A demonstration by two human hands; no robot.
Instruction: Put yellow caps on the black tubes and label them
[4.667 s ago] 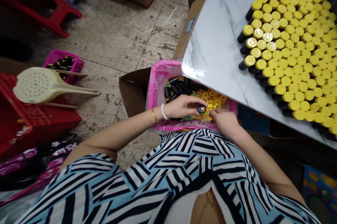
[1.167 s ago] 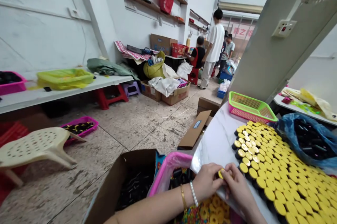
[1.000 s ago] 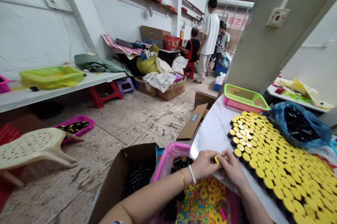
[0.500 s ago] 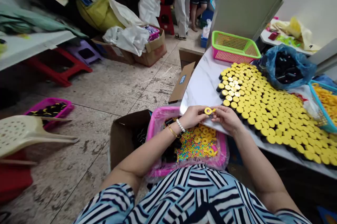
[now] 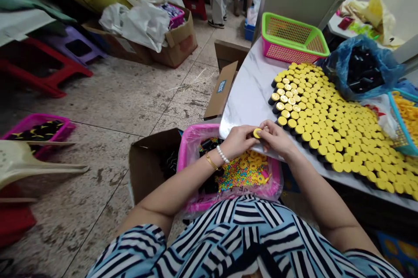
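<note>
Between the fingertips of my left hand [image 5: 241, 142] is a small round yellow piece [image 5: 257, 133], its plain face showing. My right hand [image 5: 277, 139] pinches the same piece from the other side, its fingers curled. Both hands are over the near corner of a white marbled table [image 5: 241, 106]. Below them sits a pink basin [image 5: 187, 149] lined with clear plastic. It holds small multicoloured beads [image 5: 233, 177], yellow ring-shaped parts [image 5: 254, 162] and some black parts. Many black cylinders with yellow tops [image 5: 326, 123] stand packed together on the table, right of my right hand.
A green and pink basket [image 5: 294, 47] and a blue bag of black parts [image 5: 362, 69] stand at the table's back. An open cardboard box [image 5: 150, 160] adjoins the basin. On the floor to the left are a pink tray [image 5: 65, 132] and a cream chair [image 5: 35, 160].
The yellow piece showed a dark-centred ring face and a small tab; now its plain yellow face shows. My right hand's fingers have closed in around it. The view has shifted slightly.
</note>
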